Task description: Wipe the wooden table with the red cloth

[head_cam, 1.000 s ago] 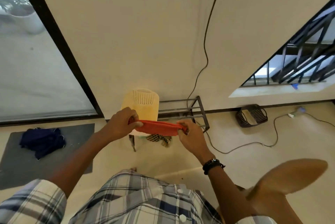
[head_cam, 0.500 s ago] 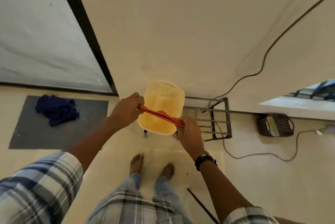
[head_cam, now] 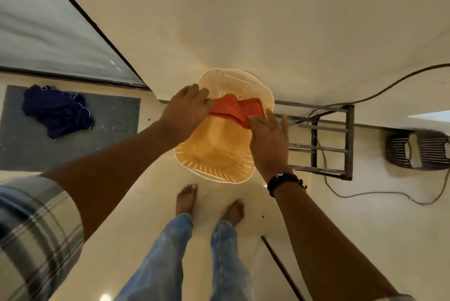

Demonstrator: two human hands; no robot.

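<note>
Red cloth point(head_cam: 233, 109) now down inside yellow basket point(head_cam: 214, 152), bunched; half second back it hung stretched taut between hands above basket. Left hand point(head_cam: 187, 108) curled on cloth's left end. Right hand point(head_cam: 267, 140) flatter, fingers pressing cloth's right edge. No wooden table in view. Looks like cloth put away, wiping finished or not begun, cannot tell which.
</note>
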